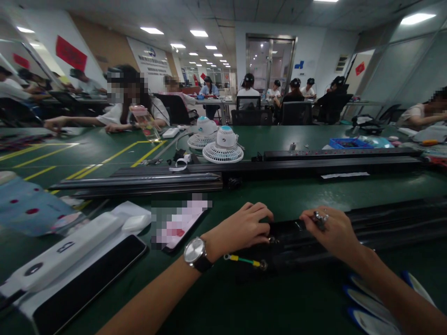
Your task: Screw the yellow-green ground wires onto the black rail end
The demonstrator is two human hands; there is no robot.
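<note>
White pieces with blue edges (370, 323) lie closest to you on the tabletop (209, 307), on the near side of the black bar (384, 225). Your left hand (242, 228) rests at the bar's left end, fingers half curled; whether it grips anything cannot be told. Your right hand (337, 232) is closed around a small metal piece (320, 219) over the bar. By the bar's left end is a green-and-yellow wire (246, 261).

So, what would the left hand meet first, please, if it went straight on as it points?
Probably the near black bar, its end by the left hand; whether they touch is unclear.
</note>
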